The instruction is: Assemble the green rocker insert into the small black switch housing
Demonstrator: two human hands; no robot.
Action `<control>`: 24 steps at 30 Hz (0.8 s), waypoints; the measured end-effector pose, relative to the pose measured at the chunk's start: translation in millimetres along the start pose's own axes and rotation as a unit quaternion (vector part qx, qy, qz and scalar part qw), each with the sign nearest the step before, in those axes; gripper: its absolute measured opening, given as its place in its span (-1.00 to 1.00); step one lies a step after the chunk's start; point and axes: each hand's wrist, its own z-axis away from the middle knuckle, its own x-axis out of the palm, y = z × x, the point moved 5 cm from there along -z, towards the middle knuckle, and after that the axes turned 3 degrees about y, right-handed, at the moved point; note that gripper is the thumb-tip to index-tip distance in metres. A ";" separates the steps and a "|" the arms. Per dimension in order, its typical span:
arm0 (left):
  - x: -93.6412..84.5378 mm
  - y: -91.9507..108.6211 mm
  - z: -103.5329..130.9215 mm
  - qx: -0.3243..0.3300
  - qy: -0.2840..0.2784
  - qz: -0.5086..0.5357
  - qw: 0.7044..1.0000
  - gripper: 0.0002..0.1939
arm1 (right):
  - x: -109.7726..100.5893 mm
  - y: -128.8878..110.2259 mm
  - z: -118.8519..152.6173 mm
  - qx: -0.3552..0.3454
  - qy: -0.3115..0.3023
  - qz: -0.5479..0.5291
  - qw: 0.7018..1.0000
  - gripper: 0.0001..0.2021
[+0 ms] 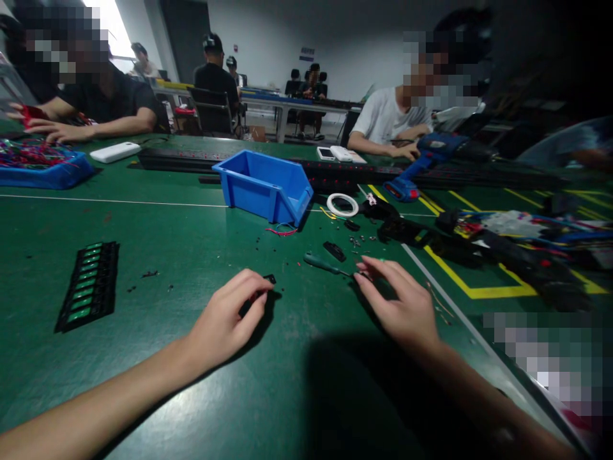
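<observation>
Well, on my feed the left hand (225,313) held a small black part (271,279), thumb and forefinger nearly together at its edge. The right hand (407,303) had its fingertips close together; I could not tell whether they gripped anything. I saw a green screwdriver (320,262) just left of those fingertips, and a blue bin (249,193) beyond the left fingers.

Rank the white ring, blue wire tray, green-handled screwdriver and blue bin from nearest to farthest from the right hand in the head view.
From the right hand:
1. Green-handled screwdriver: close at its left.
2. White ring: ahead, slightly left.
3. Blue bin: ahead, farther left.
4. Blue wire tray: far left edge.
</observation>
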 end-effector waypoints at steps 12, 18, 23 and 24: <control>32.7 20.5 17.0 -0.062 -0.166 0.024 0.984 -0.40 | 38.5 -80.7 37.3 -0.018 -0.149 -0.301 0.942 -0.53; 34.2 22.4 11.2 -0.080 -0.204 0.140 0.966 -0.78 | 47.0 -82.1 42.3 0.019 -0.192 -0.310 0.931 -0.60; 33.2 13.3 12.3 -0.122 -0.183 0.176 0.959 -0.77 | 49.2 -78.3 43.0 0.035 -0.214 -0.328 0.919 -0.57; 31.9 10.9 12.1 -0.125 -0.168 0.167 0.963 -0.76 | 48.6 -76.4 41.9 0.049 -0.210 -0.339 0.916 -0.57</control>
